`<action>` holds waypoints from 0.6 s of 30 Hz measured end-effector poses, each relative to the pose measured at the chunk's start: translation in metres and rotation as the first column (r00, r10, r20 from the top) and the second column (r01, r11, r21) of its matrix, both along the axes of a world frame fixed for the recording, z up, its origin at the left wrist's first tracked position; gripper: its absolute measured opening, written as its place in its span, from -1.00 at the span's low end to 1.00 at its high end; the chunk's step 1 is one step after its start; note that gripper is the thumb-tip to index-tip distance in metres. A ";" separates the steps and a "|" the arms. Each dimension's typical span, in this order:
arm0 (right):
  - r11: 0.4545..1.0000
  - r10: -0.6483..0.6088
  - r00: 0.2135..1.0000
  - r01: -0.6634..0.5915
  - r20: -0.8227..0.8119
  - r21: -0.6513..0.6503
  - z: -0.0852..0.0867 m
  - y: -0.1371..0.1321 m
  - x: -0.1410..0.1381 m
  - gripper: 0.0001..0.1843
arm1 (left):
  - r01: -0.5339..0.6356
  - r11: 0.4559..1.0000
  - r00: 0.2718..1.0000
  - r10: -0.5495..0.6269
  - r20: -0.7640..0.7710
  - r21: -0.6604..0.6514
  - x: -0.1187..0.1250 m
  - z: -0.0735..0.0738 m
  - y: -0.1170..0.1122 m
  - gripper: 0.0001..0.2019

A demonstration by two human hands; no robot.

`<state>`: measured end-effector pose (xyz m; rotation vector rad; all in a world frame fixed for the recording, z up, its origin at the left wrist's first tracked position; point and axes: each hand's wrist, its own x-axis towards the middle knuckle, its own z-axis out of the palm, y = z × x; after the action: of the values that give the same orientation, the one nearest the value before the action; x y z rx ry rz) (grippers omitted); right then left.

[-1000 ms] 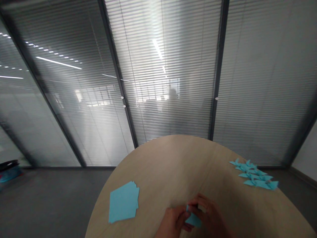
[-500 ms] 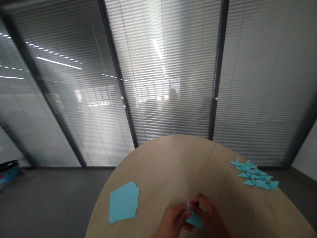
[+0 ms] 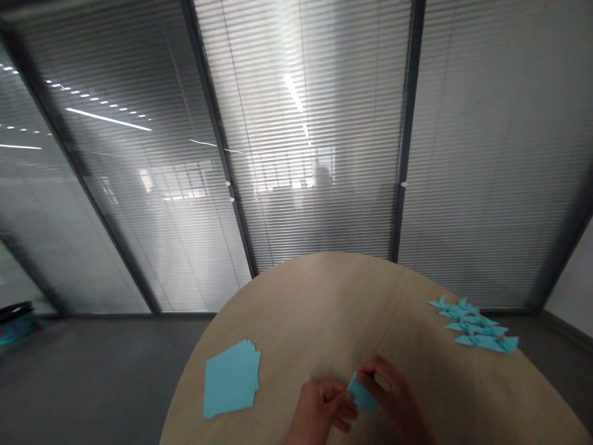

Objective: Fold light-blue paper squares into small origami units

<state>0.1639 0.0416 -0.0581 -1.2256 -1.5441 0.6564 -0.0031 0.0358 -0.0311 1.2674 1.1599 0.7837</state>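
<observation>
At the near edge of the round wooden table [image 3: 333,303] both my hands pinch one small folded piece of light blue paper [image 3: 362,394]. My left hand [image 3: 322,413] grips its left side with curled fingers. My right hand [image 3: 393,395] closes on its right side, fingertips on the upper corner. The lower parts of both hands run out of the picture.
A stack of flat light blue paper squares [image 3: 230,377] lies to the left of my hands. Several folded blue paper shapes [image 3: 475,324] are heaped near the table's right edge. Beyond the table stands a glass wall with closed blinds [image 3: 315,136]; dark floor [image 3: 92,371] lies to the left.
Both hands have shifted slightly up and left with the paper. The folded piece now stands a bit higher between the fingertips. The piles have not moved.
</observation>
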 end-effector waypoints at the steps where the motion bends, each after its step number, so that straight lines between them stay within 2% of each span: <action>1: 1.000 -0.002 1.000 0.002 0.002 -0.003 0.001 0.000 0.000 -0.62 | -0.003 1.000 1.000 0.003 -0.010 0.009 0.000 0.000 0.000 -0.69; 8: 1.000 0.013 1.000 -0.013 -0.003 -0.004 0.005 -0.002 -0.001 -0.58 | 0.028 0.998 0.998 -0.024 -0.065 0.065 0.003 -0.001 -0.001 -0.79; 14: 0.997 0.067 0.998 -0.067 -0.002 0.027 0.004 -0.003 -0.002 -0.62 | 0.031 0.998 0.995 -0.026 -0.096 0.054 0.002 0.002 -0.002 -0.75; 18: 0.994 0.099 0.995 -0.100 0.022 0.033 0.002 -0.004 -0.004 -0.64 | 0.065 0.997 0.977 -0.057 -0.205 0.034 -0.001 0.006 -0.003 -0.77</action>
<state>0.1597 0.0372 -0.0558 -1.1382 -1.6353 0.6813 -0.0037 0.0333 -0.0253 1.4364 1.2674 0.6450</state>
